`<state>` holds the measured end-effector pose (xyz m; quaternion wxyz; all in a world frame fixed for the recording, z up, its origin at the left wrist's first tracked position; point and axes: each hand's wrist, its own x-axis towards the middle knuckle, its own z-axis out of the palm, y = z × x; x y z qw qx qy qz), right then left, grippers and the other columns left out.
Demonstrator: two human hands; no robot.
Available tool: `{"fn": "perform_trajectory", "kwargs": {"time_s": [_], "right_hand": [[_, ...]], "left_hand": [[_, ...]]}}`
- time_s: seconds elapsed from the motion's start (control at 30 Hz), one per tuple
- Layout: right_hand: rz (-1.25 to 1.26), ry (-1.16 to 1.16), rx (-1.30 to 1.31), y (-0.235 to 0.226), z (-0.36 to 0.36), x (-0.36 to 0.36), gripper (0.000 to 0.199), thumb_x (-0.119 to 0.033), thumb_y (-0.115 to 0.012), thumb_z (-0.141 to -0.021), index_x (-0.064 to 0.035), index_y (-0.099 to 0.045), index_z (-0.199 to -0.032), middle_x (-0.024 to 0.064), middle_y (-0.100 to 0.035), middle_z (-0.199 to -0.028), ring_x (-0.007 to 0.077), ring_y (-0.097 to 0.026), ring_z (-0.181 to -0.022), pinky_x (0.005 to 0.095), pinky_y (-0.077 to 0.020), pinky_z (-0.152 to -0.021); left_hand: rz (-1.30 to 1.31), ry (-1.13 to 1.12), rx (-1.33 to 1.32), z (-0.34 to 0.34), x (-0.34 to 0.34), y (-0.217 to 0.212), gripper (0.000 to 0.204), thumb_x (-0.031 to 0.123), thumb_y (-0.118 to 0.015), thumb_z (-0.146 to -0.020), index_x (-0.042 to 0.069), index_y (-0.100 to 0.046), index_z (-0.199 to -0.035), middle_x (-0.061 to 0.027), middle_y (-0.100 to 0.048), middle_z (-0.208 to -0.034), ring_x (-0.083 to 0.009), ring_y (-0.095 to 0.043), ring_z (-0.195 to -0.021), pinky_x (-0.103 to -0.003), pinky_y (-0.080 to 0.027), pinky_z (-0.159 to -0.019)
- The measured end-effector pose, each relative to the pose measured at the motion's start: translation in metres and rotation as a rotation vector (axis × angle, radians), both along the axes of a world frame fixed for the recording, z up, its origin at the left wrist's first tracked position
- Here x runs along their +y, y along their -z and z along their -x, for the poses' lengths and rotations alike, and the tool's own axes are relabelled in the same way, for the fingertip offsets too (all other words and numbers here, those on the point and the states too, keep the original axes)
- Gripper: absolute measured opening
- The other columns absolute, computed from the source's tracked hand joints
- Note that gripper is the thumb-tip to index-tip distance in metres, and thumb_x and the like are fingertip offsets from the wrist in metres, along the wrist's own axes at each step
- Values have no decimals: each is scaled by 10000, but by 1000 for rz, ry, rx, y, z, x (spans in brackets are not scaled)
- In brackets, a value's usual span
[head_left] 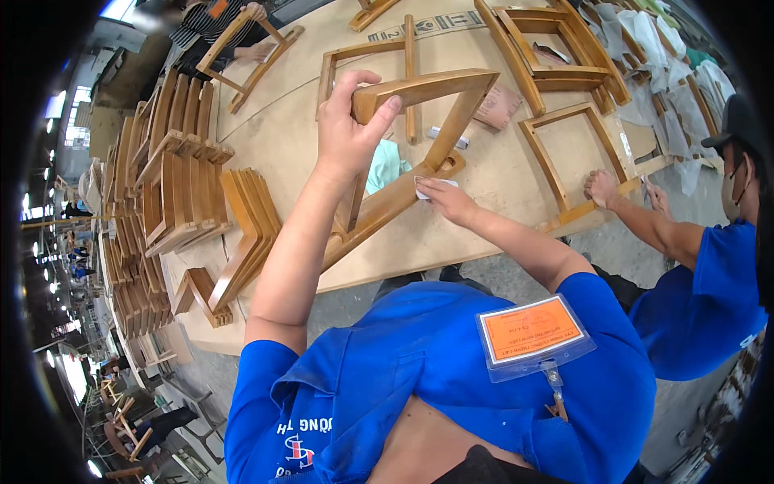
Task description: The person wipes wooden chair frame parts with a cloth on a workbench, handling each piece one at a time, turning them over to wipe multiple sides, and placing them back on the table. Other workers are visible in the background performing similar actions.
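My left hand (345, 137) is closed round the end of the upper rail of a brown wooden frame (443, 85), which is tilted up off the table. My right hand (453, 202) presses a small white folded sheet (422, 190) against the frame's lower rail, near a joint. Whether the sheet is sandpaper or cloth I cannot tell. Under the frame lies a pale green cloth (387, 166). Beyond the lower rail rest a small whitish block (448, 138) and a reddish-brown sheet (497, 107).
Stacked wooden frames (181, 189) and angled wooden parts (246, 230) crowd the table's left side. More frames (556, 68) lie at the far right. A co-worker's hand (601, 189) holds another frame (556, 173) on my right; a person (214, 28) handles one across the table (282, 121).
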<state>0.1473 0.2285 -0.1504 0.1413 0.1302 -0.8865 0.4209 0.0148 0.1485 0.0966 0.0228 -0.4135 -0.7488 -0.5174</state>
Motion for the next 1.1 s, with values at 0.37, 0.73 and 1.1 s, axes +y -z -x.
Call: {"fn": "perform_trajectory", "kwargs": {"time_s": [0.37,0.73,1.1], "right_hand": [[203,29,17,54,-3,9,365,-144,-482,-921,-19,-544,-1259,151,-521,-1339,299,-488,-1241,404,-365,-1075],[-169,103,275,-1,-10,-92,469,-169,-542,-870,-151,-484,-1335,64,-460,-1387,299,-450,-1241,491,-389,-1016],[-381,525,-216,49,-10,-48,698,-132,-576,-784,-141,-339,-1440,36,-375,-1446,310,-342,-1320,478,-400,-1004]], "left_hand": [[26,-13,105,11,10,7,314,161,-726,-801,41,-567,-1043,-98,-645,-803,-177,-616,-752,-309,-488,-697],[19,-5,37,10,16,6,228,170,-627,-898,25,-554,-1057,-65,-561,-962,-152,-509,-871,-288,-412,-817],[26,-48,97,2,20,6,240,166,-628,-893,2,-547,-1047,-90,-567,-983,-205,-519,-951,-327,-394,-892]]}}
